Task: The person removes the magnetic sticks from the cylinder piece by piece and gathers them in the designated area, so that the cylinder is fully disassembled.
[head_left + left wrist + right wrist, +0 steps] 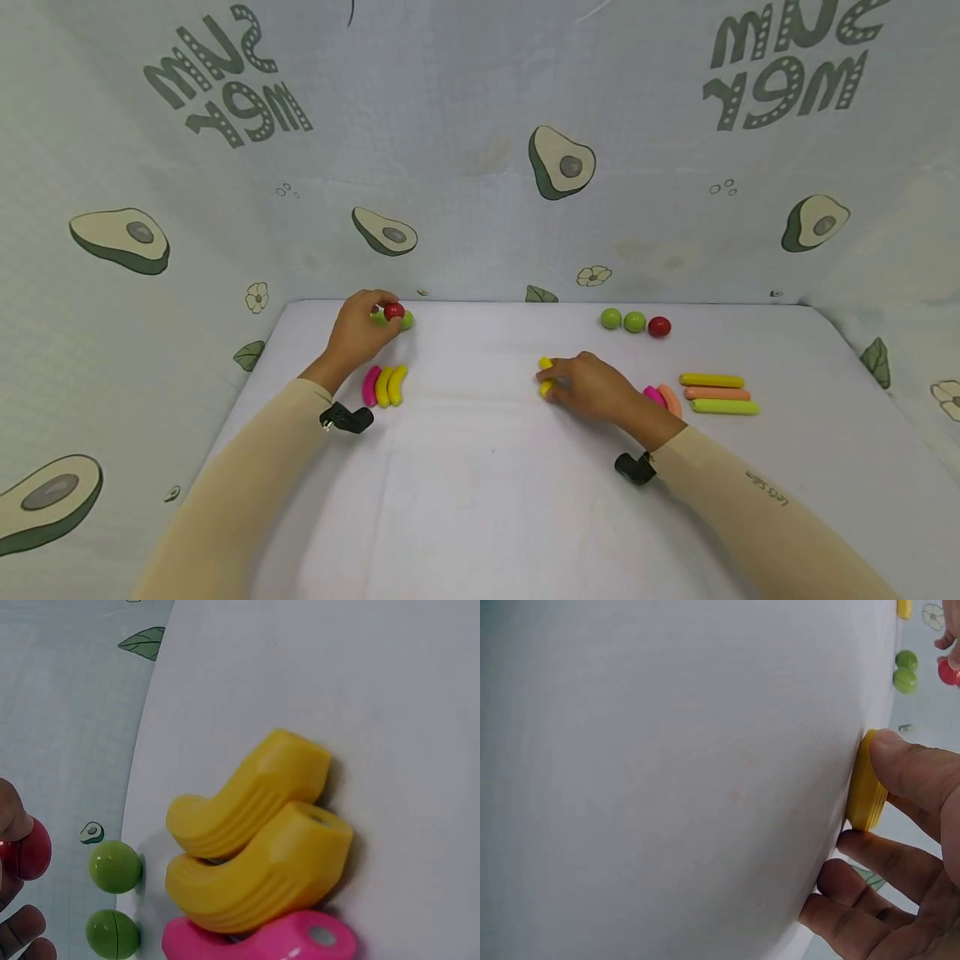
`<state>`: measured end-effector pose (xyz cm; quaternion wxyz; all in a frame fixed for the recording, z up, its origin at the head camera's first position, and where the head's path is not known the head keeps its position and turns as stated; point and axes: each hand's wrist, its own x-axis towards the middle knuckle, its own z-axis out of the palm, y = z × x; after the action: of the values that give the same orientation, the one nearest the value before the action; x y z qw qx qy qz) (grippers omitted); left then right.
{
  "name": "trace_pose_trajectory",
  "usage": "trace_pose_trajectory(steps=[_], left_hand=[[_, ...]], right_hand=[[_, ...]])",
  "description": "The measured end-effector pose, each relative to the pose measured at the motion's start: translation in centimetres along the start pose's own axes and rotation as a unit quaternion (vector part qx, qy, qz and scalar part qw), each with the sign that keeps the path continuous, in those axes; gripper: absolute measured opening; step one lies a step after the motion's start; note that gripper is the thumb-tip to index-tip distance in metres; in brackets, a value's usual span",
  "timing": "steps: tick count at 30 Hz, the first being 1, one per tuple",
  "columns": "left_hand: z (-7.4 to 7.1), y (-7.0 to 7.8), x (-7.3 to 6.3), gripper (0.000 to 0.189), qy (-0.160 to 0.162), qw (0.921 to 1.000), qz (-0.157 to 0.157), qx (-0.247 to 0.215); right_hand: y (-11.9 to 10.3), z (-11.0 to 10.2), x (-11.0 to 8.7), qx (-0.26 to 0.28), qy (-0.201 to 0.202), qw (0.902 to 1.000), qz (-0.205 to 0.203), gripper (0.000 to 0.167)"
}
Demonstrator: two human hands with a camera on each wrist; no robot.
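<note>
My left hand (360, 332) pinches a red ball (31, 850) between thumb and finger at the table's back left. Two green balls (115, 867) sit close by, partly behind that hand in the head view. Nearer the front lie a pink curved stick (371, 386) and two yellow curved sticks (390, 386), side by side, with grey round spots on some ends. Right of the table's middle, my right hand (588, 387) holds another yellow curved stick (866, 784) by its ends, low at the white surface. Its other fingertips reach down to the cloth.
Two green balls (622, 321) and a red ball (660, 327) form a row at the back right. Straight sticks (712, 380) in yellow, orange and lime lie right of my right hand. Partly behind the right wrist are pink and orange curved sticks (670, 400). A printed cloth (465, 167) hangs behind the table.
</note>
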<state>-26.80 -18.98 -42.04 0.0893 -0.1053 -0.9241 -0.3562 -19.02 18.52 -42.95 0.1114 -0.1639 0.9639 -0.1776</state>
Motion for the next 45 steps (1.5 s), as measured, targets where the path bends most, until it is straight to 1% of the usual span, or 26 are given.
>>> trace_pose_trajectory(steps=[5,8,17,23,29,33,39,45], left_hand=[[-0.6,-1.3,0.0,0.032,0.019,0.9997,0.007,0.011],[-0.9,-2.0,-0.1,0.033,0.030,0.9994,0.002,0.016],[-1.6,-4.1,-0.4,0.038,0.043,0.9973,-0.052,0.028],[-1.8,-5.3,-0.4,0.037,0.050,0.9952,-0.079,0.027],[-1.7,-6.3,-0.5,0.032,0.038,0.9934,-0.102,0.038],[-1.6,-6.8,-0.6,0.031,0.026,0.9921,-0.117,0.036],[-1.4,-7.1,-0.4,0.034,0.015,0.9909,-0.130,0.030],[-1.1,-7.1,-0.3,0.037,0.014,0.9896,-0.140,0.027]], right_hand=[[0.1,0.0,0.0,0.000,-0.001,1.0000,-0.001,0.033],[0.1,0.0,0.0,0.002,0.000,1.0000,-0.003,0.033],[0.3,0.0,-0.2,0.012,0.001,0.9999,-0.003,0.033],[0.3,0.0,-0.3,0.017,0.003,0.9998,-0.002,0.033],[0.2,-0.1,-0.3,0.017,0.002,0.9999,-0.001,0.033],[0.1,-0.1,-0.3,0.014,0.001,0.9999,0.001,0.033],[0.1,-0.1,-0.2,0.014,0.002,0.9999,0.005,0.032],[0.1,0.0,-0.2,0.020,-0.003,0.9998,0.006,0.031]])
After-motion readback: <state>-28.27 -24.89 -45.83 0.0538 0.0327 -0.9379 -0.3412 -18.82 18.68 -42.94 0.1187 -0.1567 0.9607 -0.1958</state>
